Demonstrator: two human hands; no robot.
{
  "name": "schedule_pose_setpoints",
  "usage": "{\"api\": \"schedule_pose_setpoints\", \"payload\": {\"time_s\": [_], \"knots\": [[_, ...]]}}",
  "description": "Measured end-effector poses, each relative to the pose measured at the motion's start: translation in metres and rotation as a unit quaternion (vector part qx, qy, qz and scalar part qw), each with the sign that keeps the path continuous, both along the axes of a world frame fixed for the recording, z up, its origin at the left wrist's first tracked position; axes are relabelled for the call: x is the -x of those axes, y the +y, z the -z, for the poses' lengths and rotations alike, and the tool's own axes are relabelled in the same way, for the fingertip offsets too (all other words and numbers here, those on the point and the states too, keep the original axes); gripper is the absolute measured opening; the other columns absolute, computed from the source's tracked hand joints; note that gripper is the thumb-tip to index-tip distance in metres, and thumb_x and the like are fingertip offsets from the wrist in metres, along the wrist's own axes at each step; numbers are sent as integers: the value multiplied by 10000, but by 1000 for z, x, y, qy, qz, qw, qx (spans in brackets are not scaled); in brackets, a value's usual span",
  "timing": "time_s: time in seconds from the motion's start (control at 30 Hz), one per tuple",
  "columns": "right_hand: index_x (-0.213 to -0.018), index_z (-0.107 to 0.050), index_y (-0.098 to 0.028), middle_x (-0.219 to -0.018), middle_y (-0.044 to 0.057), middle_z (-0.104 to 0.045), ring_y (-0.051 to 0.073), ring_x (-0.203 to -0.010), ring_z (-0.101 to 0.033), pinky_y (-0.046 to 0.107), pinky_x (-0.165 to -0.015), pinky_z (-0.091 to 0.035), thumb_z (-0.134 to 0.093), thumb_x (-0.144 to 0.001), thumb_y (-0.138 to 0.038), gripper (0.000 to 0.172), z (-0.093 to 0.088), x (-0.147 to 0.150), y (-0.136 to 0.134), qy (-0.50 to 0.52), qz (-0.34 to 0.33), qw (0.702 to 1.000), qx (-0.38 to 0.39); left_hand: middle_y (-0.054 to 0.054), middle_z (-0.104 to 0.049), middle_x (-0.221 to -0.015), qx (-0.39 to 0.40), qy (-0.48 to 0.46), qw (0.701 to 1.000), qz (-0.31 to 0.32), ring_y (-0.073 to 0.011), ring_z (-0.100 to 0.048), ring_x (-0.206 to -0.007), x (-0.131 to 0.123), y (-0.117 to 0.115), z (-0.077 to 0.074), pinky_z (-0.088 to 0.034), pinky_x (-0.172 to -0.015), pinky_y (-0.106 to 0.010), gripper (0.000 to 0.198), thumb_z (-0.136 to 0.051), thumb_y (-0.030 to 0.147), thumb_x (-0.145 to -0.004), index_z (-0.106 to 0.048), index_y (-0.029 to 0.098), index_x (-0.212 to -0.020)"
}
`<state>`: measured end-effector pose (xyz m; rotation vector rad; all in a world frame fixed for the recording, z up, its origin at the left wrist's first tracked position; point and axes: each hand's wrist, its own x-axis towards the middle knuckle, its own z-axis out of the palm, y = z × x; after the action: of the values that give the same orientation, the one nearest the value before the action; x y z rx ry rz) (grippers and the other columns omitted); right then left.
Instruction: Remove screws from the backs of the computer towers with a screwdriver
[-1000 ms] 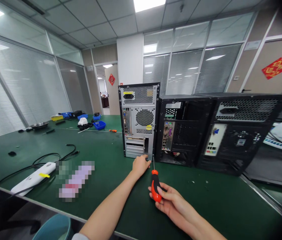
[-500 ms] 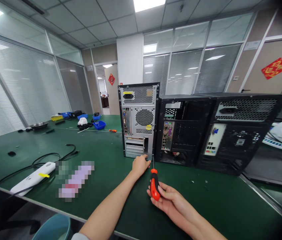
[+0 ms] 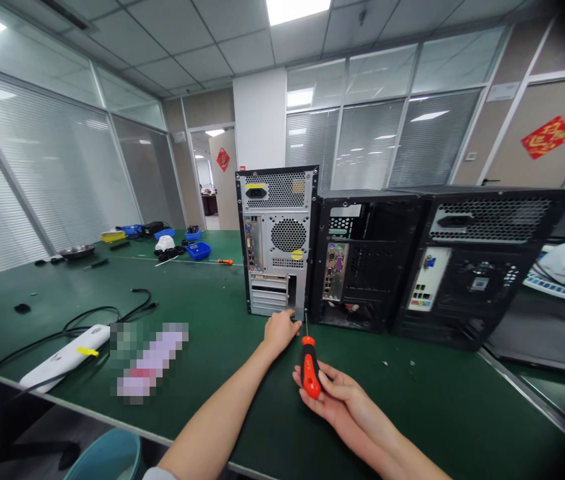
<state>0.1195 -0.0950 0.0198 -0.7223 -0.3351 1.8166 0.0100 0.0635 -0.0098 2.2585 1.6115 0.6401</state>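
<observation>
A grey computer case (image 3: 275,243) stands upright with its back panel towards me. My right hand (image 3: 329,393) is closed around the red and black handle of a screwdriver (image 3: 311,373). The shaft points away from me, and its tip reaches the lower right corner of the case's back. Close beside that tip, my left hand (image 3: 279,331) rests at the bottom edge of the case with its fingers curled. What those fingers grip, if anything, is hidden, and a screw at the tip cannot be made out.
Two black computer cases (image 3: 362,267) (image 3: 482,267) stand to the right. On the green table (image 3: 202,380) lie a white power strip (image 3: 69,357) with black cables, a blurred-out pinkish item (image 3: 152,363), a blue tray (image 3: 198,251) and another orange screwdriver (image 3: 225,262). A teal bin (image 3: 107,457) is below the front edge.
The screwdriver handle has turned slightly in my right hand, so more of its red face shows towards me. My left hand stays at the case's lower edge.
</observation>
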Motion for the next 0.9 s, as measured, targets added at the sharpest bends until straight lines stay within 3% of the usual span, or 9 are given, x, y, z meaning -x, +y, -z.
{"api": "schedule_pose_setpoints", "payload": {"time_s": [0.3,0.47,0.63,0.9], "knots": [[-911,-575,-90,-926,143,-686,247,-942,-629,392,-812,-493,-648,-652,-66,270,-6,-3,-2,26,-15,1000,1,7,-702,-703,6,-3,1000,-2,-163,-644,-805,-1,-1,0,-456,-682,-222,320,-490,327,-790,-579,220,-1078],[-861,-586,-91,-860,112,-679,207,-830,-644,360,-730,-512,-605,-752,-224,173,-5,-4,2,15,-44,999,26,9,-702,-706,4,-5,1000,-2,-171,-641,-816,0,-1,-1,-455,-672,-226,315,-498,328,-784,-582,220,-1068],[-885,-556,-126,-803,39,-644,143,-752,-625,286,-655,-509,-680,-710,-247,246,0,0,1,-82,-29,996,-21,16,-702,-700,0,-8,1000,8,-170,-642,-809,1,0,1,-457,-680,-232,324,-492,338,-793,-571,222,-1085],[-1039,-480,-140,-705,-23,-568,96,-667,-578,241,-585,-512,-766,-608,-221,524,4,2,-1,-203,-15,979,-21,11,-705,-713,3,-1,1000,-1,-179,-637,-836,0,-1,0,-458,-678,-234,326,-501,333,-786,-575,221,-1083]]}}
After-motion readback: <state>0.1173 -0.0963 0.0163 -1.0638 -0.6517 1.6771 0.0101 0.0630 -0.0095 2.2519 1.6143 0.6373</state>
